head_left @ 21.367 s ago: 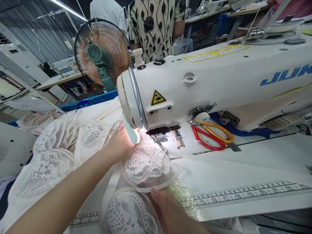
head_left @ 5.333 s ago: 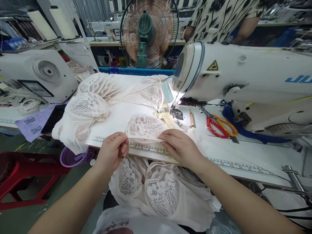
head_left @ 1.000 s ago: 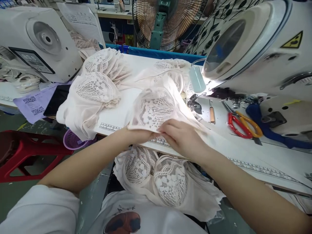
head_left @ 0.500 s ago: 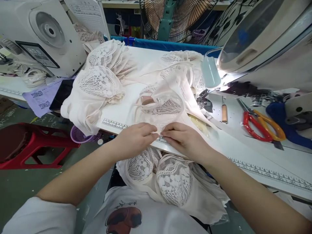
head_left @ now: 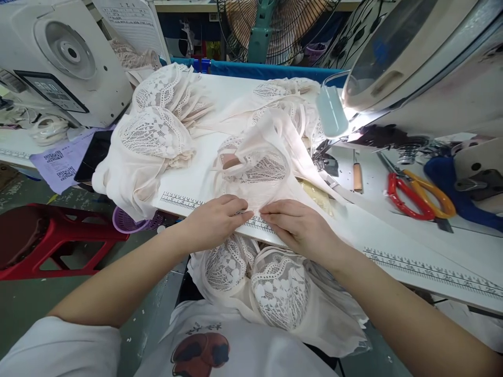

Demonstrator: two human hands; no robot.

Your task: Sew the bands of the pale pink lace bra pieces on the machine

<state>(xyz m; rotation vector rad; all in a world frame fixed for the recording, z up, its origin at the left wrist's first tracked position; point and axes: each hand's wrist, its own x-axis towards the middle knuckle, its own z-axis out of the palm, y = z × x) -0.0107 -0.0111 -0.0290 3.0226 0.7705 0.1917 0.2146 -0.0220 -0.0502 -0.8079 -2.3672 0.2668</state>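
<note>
A cream lace bra cup (head_left: 255, 173) stands on the white sewing table (head_left: 393, 241), by the printed ruler strip at the front edge. My left hand (head_left: 214, 222) and my right hand (head_left: 298, 228) meet at the cup's lower rim, fingers pinched on its edge. More lace cups (head_left: 267, 288) hang in my lap below the table edge. A pile of sewn lace pieces (head_left: 153, 136) lies to the left on the table. The sewing machine head (head_left: 424, 68) with its lit lamp (head_left: 330, 110) stands at the right.
Red and orange scissors (head_left: 416, 193) and a wooden-handled tool (head_left: 357, 178) lie under the machine arm. Another machine (head_left: 58, 57) sits at the left, a fan (head_left: 271, 26) behind. A red stool (head_left: 47, 241) and purple basket (head_left: 129, 222) stand on the floor.
Since a second ago both hands have lowered the cup to the table edge and drawn together at its rim. The cup's inside with a strap now faces up.
</note>
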